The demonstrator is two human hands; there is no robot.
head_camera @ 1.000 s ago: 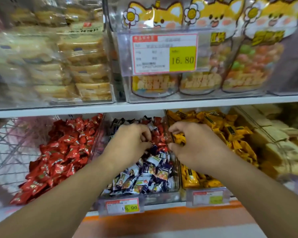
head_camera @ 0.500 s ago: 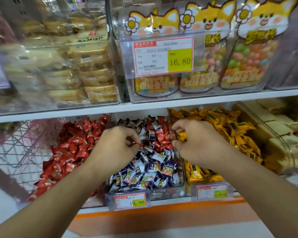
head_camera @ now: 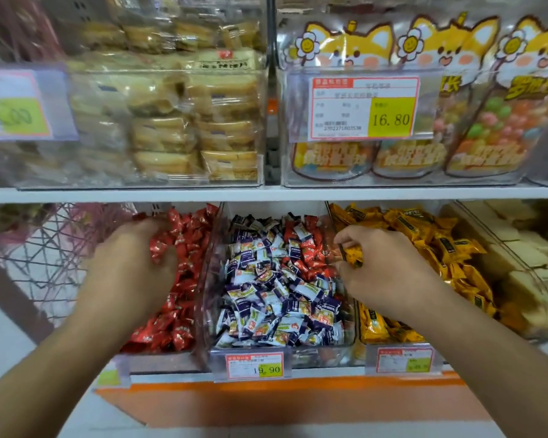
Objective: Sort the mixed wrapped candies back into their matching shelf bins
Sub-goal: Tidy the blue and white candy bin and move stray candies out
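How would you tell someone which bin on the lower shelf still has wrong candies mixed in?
Look at the lower shelf, below the 16.80 price tag. The middle bin, tagged 19.90, sits between the red candy bin and the yellow candy bin. It alone holds white-and-purple wrappers, with stray red candies among them.

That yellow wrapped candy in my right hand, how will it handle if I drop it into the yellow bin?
The yellow candy looks small, so probably light. Its glossy wrapper may slip. The flat packet likely won't roll among the heaped yellow bin.

A shop's confectionery aisle: white shelves (head_camera: 266, 195) carry clear bins (head_camera: 203, 311) of wrapped candies (head_camera: 276, 295), each fronted by a printed price tag (head_camera: 364, 109) such as 16.80.
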